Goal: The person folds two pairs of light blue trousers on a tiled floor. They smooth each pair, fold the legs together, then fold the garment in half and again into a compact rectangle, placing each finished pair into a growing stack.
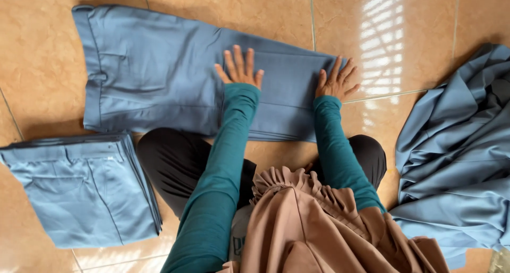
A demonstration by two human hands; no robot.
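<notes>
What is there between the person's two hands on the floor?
Only blue cloth: in the head view the left hand and right hand both press flat on the folded blue trousers, and the stretch between them is bare fabric.

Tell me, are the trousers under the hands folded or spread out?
Folded: the trousers end in a doubled edge under the right hand, and the left hand presses them flat.

glossy tan floor tiles (42,81), sunlight patch (381,39)

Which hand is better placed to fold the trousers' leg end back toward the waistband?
Probably the right hand: it lies flat at the folded leg end of the trousers, while the left hand presses mid-length.
</notes>
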